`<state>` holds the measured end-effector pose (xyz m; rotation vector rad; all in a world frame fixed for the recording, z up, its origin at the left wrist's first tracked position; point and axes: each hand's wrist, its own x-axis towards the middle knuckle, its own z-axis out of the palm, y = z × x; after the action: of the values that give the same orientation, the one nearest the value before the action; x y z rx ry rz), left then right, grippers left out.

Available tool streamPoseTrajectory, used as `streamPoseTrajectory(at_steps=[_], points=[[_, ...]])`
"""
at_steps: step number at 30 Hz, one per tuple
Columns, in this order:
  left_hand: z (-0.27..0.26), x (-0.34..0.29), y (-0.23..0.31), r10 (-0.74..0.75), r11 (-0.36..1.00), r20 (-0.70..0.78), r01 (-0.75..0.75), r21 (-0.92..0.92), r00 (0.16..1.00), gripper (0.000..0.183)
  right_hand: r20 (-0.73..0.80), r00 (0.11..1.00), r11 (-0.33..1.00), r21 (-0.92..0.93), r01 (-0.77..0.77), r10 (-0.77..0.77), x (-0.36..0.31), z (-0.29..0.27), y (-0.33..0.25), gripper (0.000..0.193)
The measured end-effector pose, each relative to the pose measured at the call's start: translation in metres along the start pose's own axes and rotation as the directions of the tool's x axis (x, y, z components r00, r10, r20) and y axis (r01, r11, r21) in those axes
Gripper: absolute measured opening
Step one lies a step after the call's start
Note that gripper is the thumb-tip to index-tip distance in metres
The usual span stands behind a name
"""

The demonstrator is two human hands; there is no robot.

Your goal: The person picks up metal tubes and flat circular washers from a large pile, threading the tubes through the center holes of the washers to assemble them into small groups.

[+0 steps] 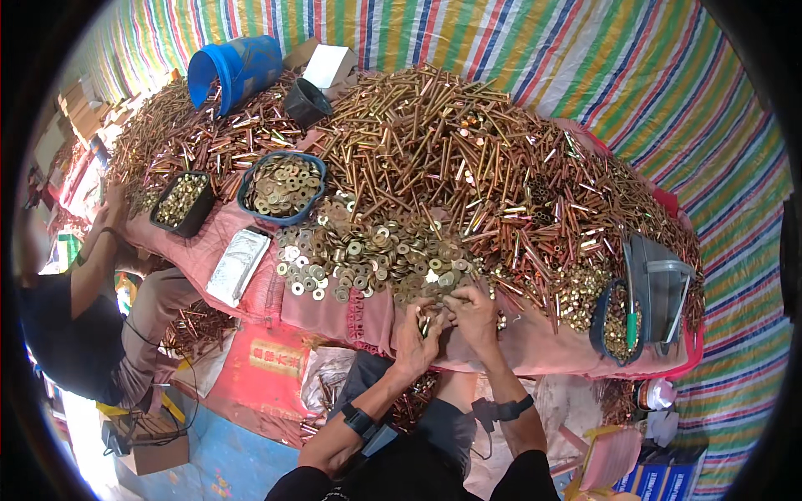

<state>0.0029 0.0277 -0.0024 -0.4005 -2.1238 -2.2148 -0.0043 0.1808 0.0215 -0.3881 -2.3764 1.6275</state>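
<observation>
At the near edge of the cloth-covered table, my left hand (413, 341) is closed with its fingers curled around small shiny metal parts whose kind I cannot make out. My right hand (475, 319) is close beside it, thumb and fingers pinched together; whatever they hold is hidden. Both hands meet just in front of a spread of flat round washers (354, 250), some silver and some yellowish. Behind the washers rises a large heap of long copper-coloured bolts or sleeve anchors (401, 142). Small brass-coloured nuts (576, 296) lie to the right.
A blue basin (242, 194) of washers and a black tub (154, 219) of nuts stand left, near a white packet (238, 267). At right are a tub (596, 326) of nuts and a grey container (660, 284). A blue bucket (251, 71) lies tipped behind. Another person (71, 326) works at far left.
</observation>
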Motion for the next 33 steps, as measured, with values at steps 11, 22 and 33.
streamPoseTrajectory(at_steps=[11,22,33], points=[[-0.011,-0.002,-0.001,0.203,0.977,0.188,-0.212,0.030,0.961,0.023,0.374,0.926,0.836,0.489,-0.247,0.055,-0.024,-0.027,-0.038,0.019],[-0.020,-0.001,-0.001,0.176,0.980,0.242,-0.192,0.043,0.954,0.050,0.194,0.979,0.953,0.281,-0.113,0.059,-0.041,-0.014,-0.059,0.023],[-0.019,-0.004,-0.005,0.085,0.995,0.238,-0.069,-0.077,0.967,0.054,-0.043,0.980,0.595,-0.799,0.083,-0.194,0.005,-0.111,-0.004,0.022]])
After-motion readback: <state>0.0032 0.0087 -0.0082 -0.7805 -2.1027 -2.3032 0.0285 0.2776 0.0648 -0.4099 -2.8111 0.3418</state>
